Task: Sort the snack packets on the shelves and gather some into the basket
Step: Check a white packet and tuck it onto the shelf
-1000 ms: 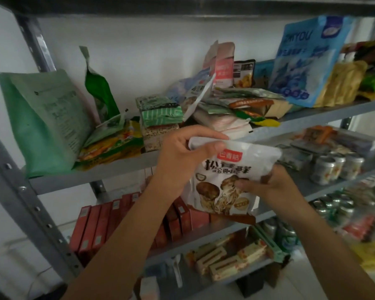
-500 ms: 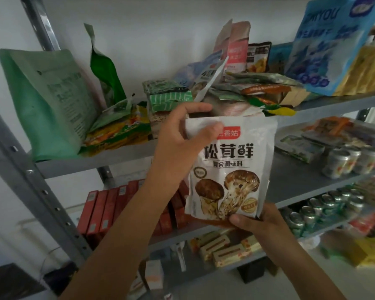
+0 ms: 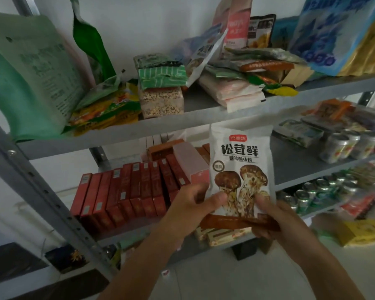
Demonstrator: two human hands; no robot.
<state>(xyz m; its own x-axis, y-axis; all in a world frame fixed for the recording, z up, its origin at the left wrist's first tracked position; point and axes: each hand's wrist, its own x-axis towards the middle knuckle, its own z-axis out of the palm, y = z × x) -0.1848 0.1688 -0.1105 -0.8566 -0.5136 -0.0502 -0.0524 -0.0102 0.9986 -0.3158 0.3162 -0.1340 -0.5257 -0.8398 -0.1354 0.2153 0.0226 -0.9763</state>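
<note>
Head view, shelving unit, listed left to right.

1. Large green bag [image 3: 28, 76]: stands on the top shelf [image 3: 182, 122] at the far left, leaning back.
2. Dark green pouch [image 3: 91, 44]: upright behind it, against the wall.
3. Yellow-green packets [image 3: 108, 109]: lie flat in a low stack beside the large bag.
4. Grain block [image 3: 161, 100]: clear-wrapped, with a green striped packet [image 3: 162, 77] lying on top of it.
5. Red boxes [image 3: 126, 191]: a row standing on end on the middle shelf [image 3: 301, 167], the right-hand ones tilted.
6. Left hand [image 3: 188, 211]: thumb pressed on the front lower-left corner of the mushroom packet [image 3: 240, 169], fingers curled behind it.
7. Mushroom packet: white, printed with two brown mushrooms, held upright between both hands in front of the middle shelf, its top edge just below the top shelf's front lip.
8. Right hand [image 3: 277, 217]: thumb on the front lower-right corner, pinching the packet's brown bottom band.
9. Flat packets [image 3: 247, 83]: a loose pile on the top shelf above the held packet.
10. Blue bag [image 3: 333, 33]: upright at the top shelf's right end.
11. Cans [image 3: 351, 144]: grouped on the middle shelf, right.
12. Yellow box [image 3: 362, 232]: low at the far right.
</note>
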